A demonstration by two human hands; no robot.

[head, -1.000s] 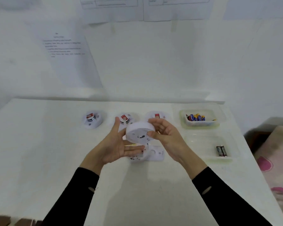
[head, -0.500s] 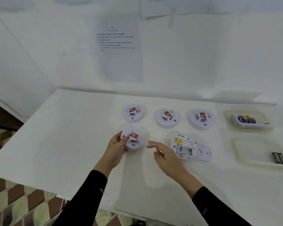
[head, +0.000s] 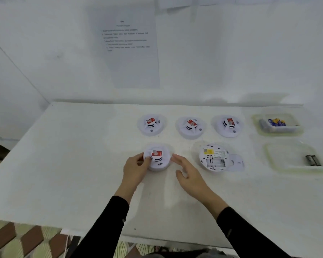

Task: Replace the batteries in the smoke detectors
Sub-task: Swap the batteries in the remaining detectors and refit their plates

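Observation:
A white smoke detector point(head: 159, 161) with a red label sits face up on the table's near row. My left hand point(head: 136, 169) grips its left side. My right hand point(head: 189, 174) hovers open just to its right, fingertips close to its rim. Another detector point(head: 213, 157) lies face down with its battery compartment open and empty, its loose cover point(head: 236, 162) beside it. Three more detectors point(head: 151, 124) point(head: 191, 126) point(head: 228, 125) stand in the back row. A clear tray point(head: 257, 125) holds several blue batteries point(head: 276, 122). A second tray point(head: 272, 161) holds two black batteries point(head: 313, 160).
The white table point(head: 82, 164) stands against a white wall with a printed sheet point(head: 128, 45) taped on it. The table's front edge runs just above patterned floor tiles point(head: 17, 239) at the lower left.
A second ago both hands held the detector up in the air. It now rests on the table; my right hand has let go and my left still grips it. The camera has turned left.

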